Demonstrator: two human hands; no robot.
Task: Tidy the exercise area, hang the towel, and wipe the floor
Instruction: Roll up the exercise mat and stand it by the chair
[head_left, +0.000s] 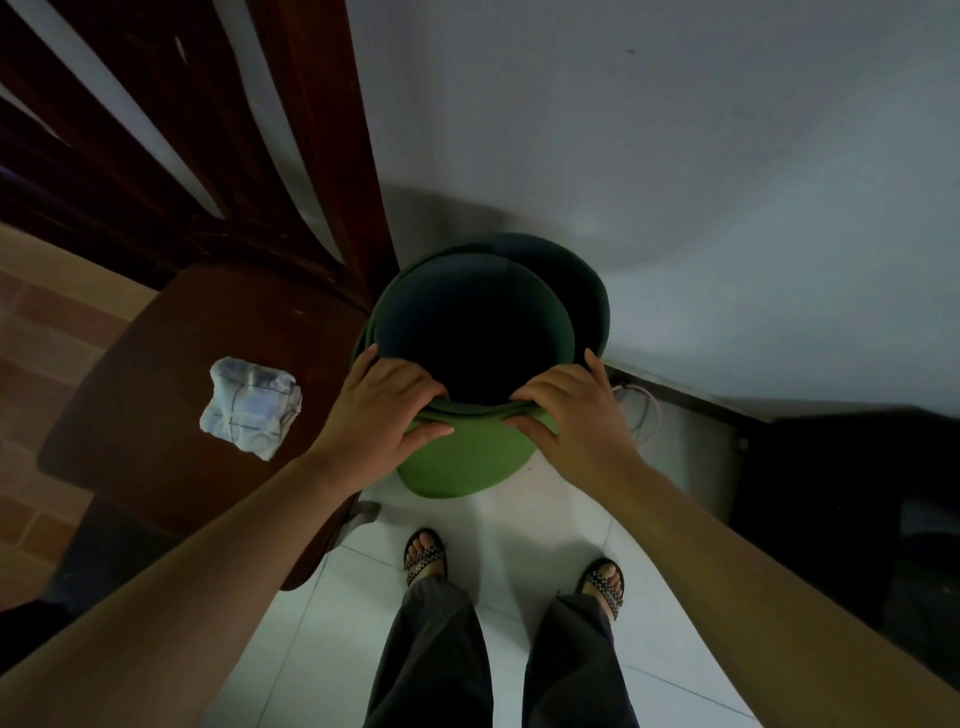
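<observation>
The left hand (384, 410) and right hand (566, 415) pinch the rolled mat (462, 460) at its top rim; probably light, springy: grip all layers.

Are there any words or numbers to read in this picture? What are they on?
None can be read. The mat, the chair and the wall carry no writing. The cloth shows only checked lines, no letters.

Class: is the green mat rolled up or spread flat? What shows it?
Rolled up. The green mat stands on end, its layers curling round a hollow; left hand and right hand grip its near rim.
</observation>
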